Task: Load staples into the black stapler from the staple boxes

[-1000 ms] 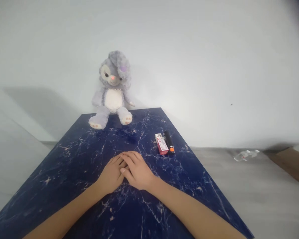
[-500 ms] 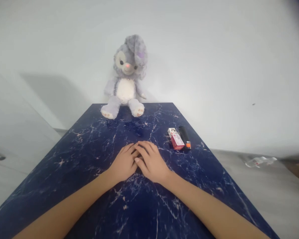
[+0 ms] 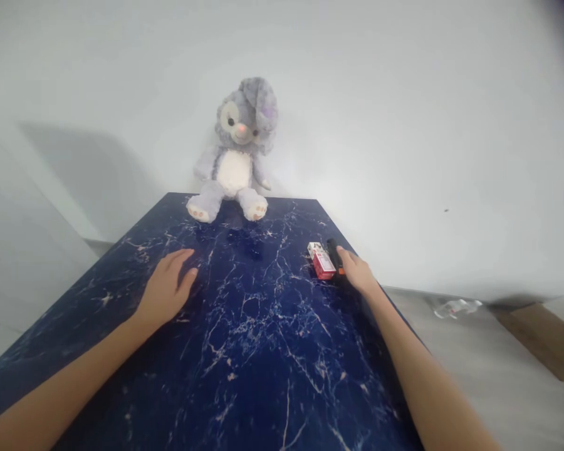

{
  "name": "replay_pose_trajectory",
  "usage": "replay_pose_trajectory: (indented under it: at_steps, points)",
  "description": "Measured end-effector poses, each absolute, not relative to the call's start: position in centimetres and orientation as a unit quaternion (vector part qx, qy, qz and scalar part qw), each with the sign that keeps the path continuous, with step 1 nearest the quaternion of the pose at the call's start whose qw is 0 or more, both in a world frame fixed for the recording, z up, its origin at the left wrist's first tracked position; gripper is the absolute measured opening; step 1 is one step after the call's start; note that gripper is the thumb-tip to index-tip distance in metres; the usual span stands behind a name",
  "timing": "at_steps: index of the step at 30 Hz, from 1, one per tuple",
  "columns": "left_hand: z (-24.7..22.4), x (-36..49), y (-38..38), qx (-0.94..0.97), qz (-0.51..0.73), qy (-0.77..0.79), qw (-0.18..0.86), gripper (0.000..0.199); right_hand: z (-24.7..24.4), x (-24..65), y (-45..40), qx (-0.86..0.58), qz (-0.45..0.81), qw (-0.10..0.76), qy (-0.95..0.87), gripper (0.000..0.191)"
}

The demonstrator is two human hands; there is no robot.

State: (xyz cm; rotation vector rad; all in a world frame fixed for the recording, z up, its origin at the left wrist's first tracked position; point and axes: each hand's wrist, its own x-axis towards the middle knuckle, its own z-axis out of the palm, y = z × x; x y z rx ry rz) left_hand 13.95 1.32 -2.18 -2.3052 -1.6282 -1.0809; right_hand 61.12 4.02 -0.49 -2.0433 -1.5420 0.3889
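Note:
My left hand (image 3: 165,289) is over the left part of the blue marbled table (image 3: 263,351), fingers stretched out and thumb apart, holding nothing. On the right, my right hand (image 3: 356,269) is against the right side of a black cylindrical object with an orange band (image 3: 334,254). Its fingers are partly hidden, so I cannot tell whether they have closed round it. Just left of that object lies a small red and white box (image 3: 323,265), with a white patterned box (image 3: 314,248) touching it behind.
A grey plush rabbit (image 3: 235,169) sits at the table's far edge against the white wall (image 3: 380,125). On the floor at right are a clear plastic item (image 3: 457,308) and a brown cardboard box (image 3: 545,338).
My hands were together, fingers overlapping, at the middle of the table. They have parted: the left moved left, the right moved right to the black object. The view shifted slightly.

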Motion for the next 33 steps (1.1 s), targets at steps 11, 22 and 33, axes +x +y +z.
replay_pose_trajectory:
  at_steps: [11, 22, 33]
  points:
    - [-2.2, 14.8, -0.2, -0.813, -0.317, -0.488, -0.034, 0.056, -1.0, 56.2, 2.8, -0.702, 0.193, 0.277, -0.627, 0.065]
    - [-2.0, 15.3, -0.1, -0.745, -0.415, -0.519, -0.051, 0.033, -2.0, 41.4, 0.9, -0.577, 0.372, 0.351, -0.636, 0.077]
    - [-2.7, 12.5, 1.6, -0.693, -0.388, -0.606, -0.031, 0.030, -3.4, 32.3, 7.3, -0.537, 0.367, 0.482, -0.587, 0.049]
